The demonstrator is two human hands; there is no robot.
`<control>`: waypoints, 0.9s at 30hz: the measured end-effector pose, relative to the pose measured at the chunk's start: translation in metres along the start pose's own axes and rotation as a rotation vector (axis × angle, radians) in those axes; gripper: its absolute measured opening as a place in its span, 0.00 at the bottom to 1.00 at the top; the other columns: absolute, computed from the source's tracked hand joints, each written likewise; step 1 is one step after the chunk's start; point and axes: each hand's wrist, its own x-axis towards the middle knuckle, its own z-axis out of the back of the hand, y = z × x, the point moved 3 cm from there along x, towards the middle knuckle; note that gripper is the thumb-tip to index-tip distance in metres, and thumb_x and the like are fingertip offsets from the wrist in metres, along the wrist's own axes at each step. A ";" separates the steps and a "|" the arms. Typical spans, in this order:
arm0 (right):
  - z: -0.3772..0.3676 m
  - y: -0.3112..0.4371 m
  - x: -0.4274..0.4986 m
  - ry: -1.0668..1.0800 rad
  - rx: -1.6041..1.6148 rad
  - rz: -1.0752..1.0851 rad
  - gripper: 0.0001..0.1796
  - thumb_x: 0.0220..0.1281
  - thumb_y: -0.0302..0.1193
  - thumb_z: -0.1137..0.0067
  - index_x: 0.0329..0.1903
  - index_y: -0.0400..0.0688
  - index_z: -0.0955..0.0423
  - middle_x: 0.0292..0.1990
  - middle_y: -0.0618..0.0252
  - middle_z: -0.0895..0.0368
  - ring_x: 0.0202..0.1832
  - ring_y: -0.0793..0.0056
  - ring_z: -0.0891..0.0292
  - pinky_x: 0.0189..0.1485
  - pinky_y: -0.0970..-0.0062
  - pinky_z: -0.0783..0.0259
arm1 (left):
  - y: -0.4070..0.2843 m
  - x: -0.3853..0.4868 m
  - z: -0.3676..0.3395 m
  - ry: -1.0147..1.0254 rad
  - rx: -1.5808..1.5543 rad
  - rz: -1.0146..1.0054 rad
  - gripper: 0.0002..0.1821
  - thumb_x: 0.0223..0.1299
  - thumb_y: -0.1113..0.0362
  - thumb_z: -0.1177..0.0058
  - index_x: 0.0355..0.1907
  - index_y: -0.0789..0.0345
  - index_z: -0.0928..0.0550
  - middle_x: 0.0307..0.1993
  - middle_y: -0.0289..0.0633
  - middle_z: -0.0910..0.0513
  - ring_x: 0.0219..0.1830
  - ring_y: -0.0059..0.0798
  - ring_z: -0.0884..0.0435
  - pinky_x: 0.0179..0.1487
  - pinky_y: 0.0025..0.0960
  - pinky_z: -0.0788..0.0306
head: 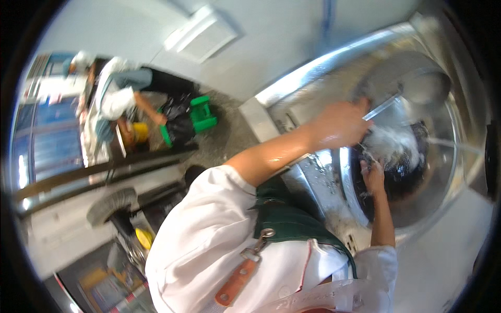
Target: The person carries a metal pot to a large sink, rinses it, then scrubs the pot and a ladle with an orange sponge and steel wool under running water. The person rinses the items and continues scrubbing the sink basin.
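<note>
My left hand (344, 125) reaches over a round metal basin or wok (415, 211), fingers curled around a pale, shiny handle (384, 106). Past the handle lies a round metal vessel (426, 87), too blurred to name surely. Lower down, inside the basin, my right hand (373, 174) is at the edge of a white, foamy splash (395, 146). Blur hides whether its fingers grip anything. A dark object (420, 135) shows beside the splash. From the right, a thin pale streak (450, 144), perhaps water, runs toward it.
Wet metal counter (321, 176) borders the basin. A light wall (266, 47) rises behind. At the left, a co-worker (117, 98) bends beside a green bin (203, 114) with a black bag (180, 121). A grey curved pipe (111, 203) stands near a yellow round object (143, 238).
</note>
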 end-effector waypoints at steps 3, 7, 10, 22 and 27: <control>-0.010 -0.001 -0.040 0.140 0.283 -0.084 0.21 0.68 0.38 0.47 0.56 0.35 0.28 0.60 0.41 0.31 0.63 0.37 0.39 0.65 0.54 0.40 | -0.005 0.001 -0.011 -0.034 0.014 0.004 0.23 0.67 0.56 0.51 0.48 0.77 0.30 0.27 0.61 0.19 0.34 0.61 0.19 0.39 0.52 0.26; 0.050 -0.113 -0.104 0.354 -0.168 -0.066 0.31 0.62 0.43 0.41 0.62 0.40 0.32 0.66 0.45 0.36 0.69 0.47 0.43 0.71 0.50 0.48 | -0.008 0.009 -0.021 -0.014 -0.031 0.030 0.23 0.66 0.56 0.50 0.48 0.77 0.30 0.26 0.60 0.20 0.33 0.60 0.19 0.39 0.53 0.26; 0.121 -0.215 -0.087 0.326 -0.933 -0.143 0.36 0.60 0.45 0.41 0.69 0.45 0.38 0.72 0.50 0.45 0.75 0.52 0.52 0.74 0.48 0.55 | -0.005 0.009 -0.026 -0.017 -0.023 0.038 0.23 0.66 0.56 0.50 0.48 0.76 0.30 0.26 0.60 0.19 0.33 0.59 0.19 0.38 0.53 0.26; 0.022 0.106 -0.064 0.129 0.288 -0.177 0.27 0.73 0.47 0.59 0.68 0.50 0.35 0.63 0.40 0.33 0.67 0.40 0.41 0.66 0.50 0.37 | -0.002 0.003 0.016 -0.100 -0.005 0.083 0.18 0.69 0.55 0.48 0.39 0.72 0.26 0.22 0.53 0.24 0.22 0.41 0.24 0.29 0.41 0.34; 0.020 0.105 -0.120 0.129 0.303 -0.183 0.24 0.73 0.44 0.57 0.67 0.52 0.32 0.66 0.49 0.34 0.71 0.53 0.44 0.73 0.61 0.46 | -0.020 0.008 0.000 -0.040 -0.131 0.122 0.16 0.70 0.56 0.50 0.39 0.70 0.26 0.21 0.40 0.28 0.23 0.26 0.31 0.29 0.32 0.37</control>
